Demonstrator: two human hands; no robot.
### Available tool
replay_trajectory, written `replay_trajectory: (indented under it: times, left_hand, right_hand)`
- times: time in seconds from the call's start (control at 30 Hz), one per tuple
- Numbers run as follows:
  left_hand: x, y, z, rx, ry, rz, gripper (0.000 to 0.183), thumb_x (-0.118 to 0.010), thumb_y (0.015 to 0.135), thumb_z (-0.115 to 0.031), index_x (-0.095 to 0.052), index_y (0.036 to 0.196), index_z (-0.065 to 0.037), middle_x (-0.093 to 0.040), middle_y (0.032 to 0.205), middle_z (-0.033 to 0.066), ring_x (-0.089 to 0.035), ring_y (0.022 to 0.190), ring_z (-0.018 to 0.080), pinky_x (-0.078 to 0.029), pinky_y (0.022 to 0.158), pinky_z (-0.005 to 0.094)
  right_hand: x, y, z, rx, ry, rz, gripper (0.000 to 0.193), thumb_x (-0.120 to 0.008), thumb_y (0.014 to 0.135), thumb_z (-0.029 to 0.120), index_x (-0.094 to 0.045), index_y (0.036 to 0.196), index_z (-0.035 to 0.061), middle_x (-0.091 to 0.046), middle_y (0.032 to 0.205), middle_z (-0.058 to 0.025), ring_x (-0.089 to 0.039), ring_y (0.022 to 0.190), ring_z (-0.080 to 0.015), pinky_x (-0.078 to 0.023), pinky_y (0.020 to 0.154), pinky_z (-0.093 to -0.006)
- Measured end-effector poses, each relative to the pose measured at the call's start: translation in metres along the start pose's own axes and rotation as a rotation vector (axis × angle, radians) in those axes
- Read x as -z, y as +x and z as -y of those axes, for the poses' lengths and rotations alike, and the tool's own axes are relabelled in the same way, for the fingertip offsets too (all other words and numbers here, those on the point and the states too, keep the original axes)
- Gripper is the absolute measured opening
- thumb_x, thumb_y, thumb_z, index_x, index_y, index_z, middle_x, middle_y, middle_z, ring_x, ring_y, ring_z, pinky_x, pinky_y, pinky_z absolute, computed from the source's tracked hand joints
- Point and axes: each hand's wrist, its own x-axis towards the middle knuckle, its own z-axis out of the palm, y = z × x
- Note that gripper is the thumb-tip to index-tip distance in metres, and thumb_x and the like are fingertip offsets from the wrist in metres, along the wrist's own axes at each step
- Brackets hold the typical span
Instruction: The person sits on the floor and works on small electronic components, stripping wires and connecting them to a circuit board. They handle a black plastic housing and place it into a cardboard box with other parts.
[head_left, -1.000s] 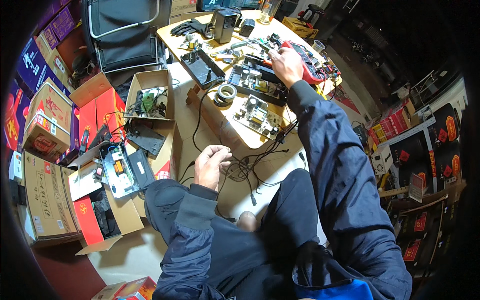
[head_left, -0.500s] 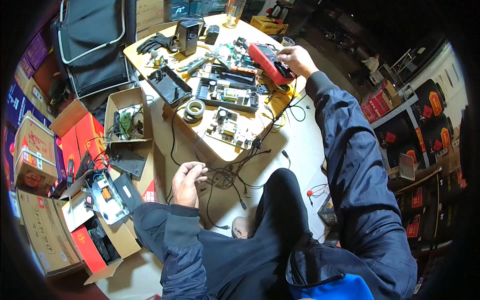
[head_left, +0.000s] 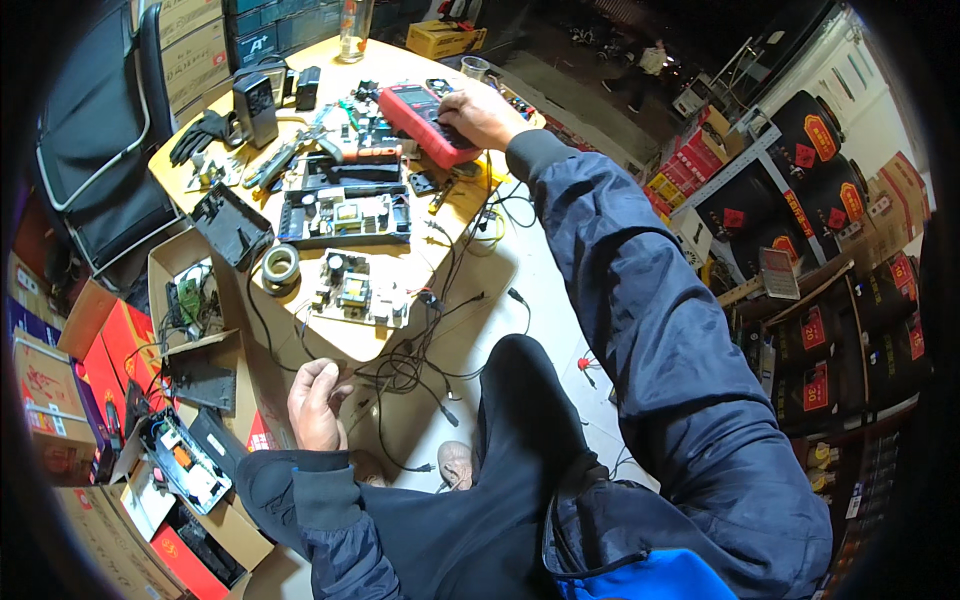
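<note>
My right hand [head_left: 487, 118] reaches over the table, its curled fingers on the dial area of a red multimeter [head_left: 408, 112]. Low beside my left knee, my left hand [head_left: 317, 408] is closed, thumb against the fingers; anything between them is too small to make out. On the near part of the table lies a bare circuit board [head_left: 352, 292]. Behind it sits an open black casing [head_left: 300, 228] with another board inside. A roll of tape [head_left: 280, 287] and an empty black cover [head_left: 232, 222] lie to the left. An orange-handled tool [head_left: 375, 155] rests behind the casing.
Tangled black cables [head_left: 405, 368] hang off the table's near edge to the floor. Cardboard boxes [head_left: 190, 335] holding electronic parts stand at left, near a folding chair [head_left: 95, 160]. A glass [head_left: 355, 30] stands at the far edge. Shelves with dark jars [head_left: 800, 130] are at right.
The view has swung right, so the table and boxes appear farther left. My right hand remains on the multimeter; my left hand stays closed near my knee.
</note>
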Motion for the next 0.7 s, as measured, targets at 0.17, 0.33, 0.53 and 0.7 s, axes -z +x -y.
replay_trajectory:
  times: [0.17, 0.33, 0.53, 0.7]
  left_hand:
    - [-0.007, 0.003, 0.002, 0.0, 0.004, 0.029, 0.011, -0.068, 0.097, -0.015, -0.064, 0.105, -0.009, -0.063, 0.088, -0.0026, -0.06, 0.077, 0.0066, -0.055, 0.073, 0.0263]
    - [-0.009, 0.001, 0.002, -0.01, 0.011, 0.047, 0.009, -0.066, 0.098, -0.013, -0.063, 0.104, -0.007, -0.062, 0.088, -0.0023, -0.06, 0.077, 0.0068, -0.054, 0.073, 0.0265]
    - [-0.004, 0.0, 0.002, -0.01, 0.004, 0.036, 0.009, -0.066, 0.098, -0.014, -0.064, 0.104, -0.008, -0.066, 0.092, -0.0004, -0.065, 0.083, 0.0092, -0.055, 0.073, 0.0266]
    - [0.0, 0.0, 0.001, -0.029, 0.019, 0.051, 0.012, -0.068, 0.097, -0.015, -0.066, 0.105, -0.006, -0.067, 0.097, 0.0011, -0.066, 0.088, 0.0127, -0.052, 0.076, 0.0283]
  right_hand:
    - [0.004, 0.004, 0.004, 0.025, -0.047, 0.039, 0.02, -0.068, 0.089, 0.021, -0.078, 0.097, 0.0059, -0.074, 0.092, -0.0179, -0.07, 0.09, -0.0363, -0.055, 0.083, -0.0431]
    - [0.005, 0.006, 0.01, -0.028, -0.113, 0.102, 0.02, -0.067, 0.091, 0.018, -0.075, 0.098, 0.0005, -0.072, 0.095, -0.0197, -0.067, 0.093, -0.0389, -0.054, 0.086, -0.0436]
    - [-0.002, 0.012, 0.011, -0.116, -0.207, 0.094, 0.025, -0.066, 0.089, 0.03, -0.079, 0.1, 0.0119, -0.076, 0.09, -0.0165, -0.072, 0.089, -0.0354, -0.055, 0.082, -0.0455]
    - [-0.006, 0.014, 0.008, -0.16, -0.256, 0.077, 0.03, -0.062, 0.088, 0.029, -0.079, 0.105, 0.0111, -0.076, 0.094, -0.0191, -0.071, 0.095, -0.038, -0.055, 0.087, -0.0466]
